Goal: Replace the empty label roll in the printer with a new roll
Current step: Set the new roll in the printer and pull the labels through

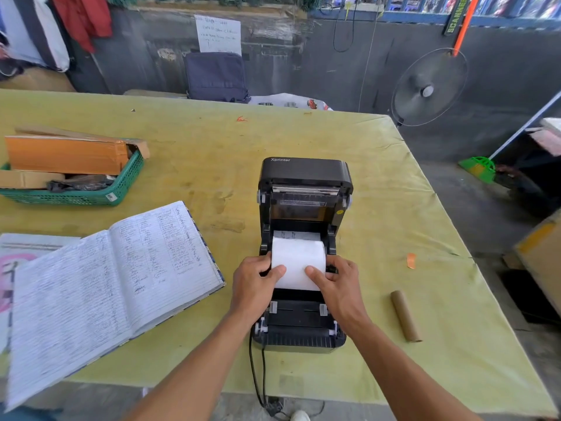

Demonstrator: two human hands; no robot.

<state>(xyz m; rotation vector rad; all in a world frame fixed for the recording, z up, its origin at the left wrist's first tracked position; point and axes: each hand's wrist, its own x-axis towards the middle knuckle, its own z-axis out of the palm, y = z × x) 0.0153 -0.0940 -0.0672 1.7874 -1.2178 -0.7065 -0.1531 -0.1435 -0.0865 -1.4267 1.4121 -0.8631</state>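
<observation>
Currently:
- 1 printer (304,208), black, lid swung up and open, sitting right of centre on the desk (212,153).
- 1 new label roll (298,262), white, full, lying crosswise in the printer's open bay.
- 2 hands on that roll: left hand (253,287) at its left end, right hand (340,287) at its right end. Fingers (314,273) of both are clamped on the roll, thumbs pressed on its front face.
- 1 empty cardboard core (406,316), brown, lying flat on the desk, well right of the printer, untouched.
- 1 open ledger (115,287), handwritten pages, left of the printer.
- 1 green basket (100,196) at far left, holding cardboard boxes and a dark bag.
- 2 black cables (256,372) running from the printer's front-left corner over the desk's near edge.
- Desk: yellow-green cloth cover, stained, wrinkled at the right edge.
- Room: grey wall behind, 1 paper note (218,34) taped up, 1 dark bag (216,77) below it, 1 standing fan (429,88) at right.
</observation>
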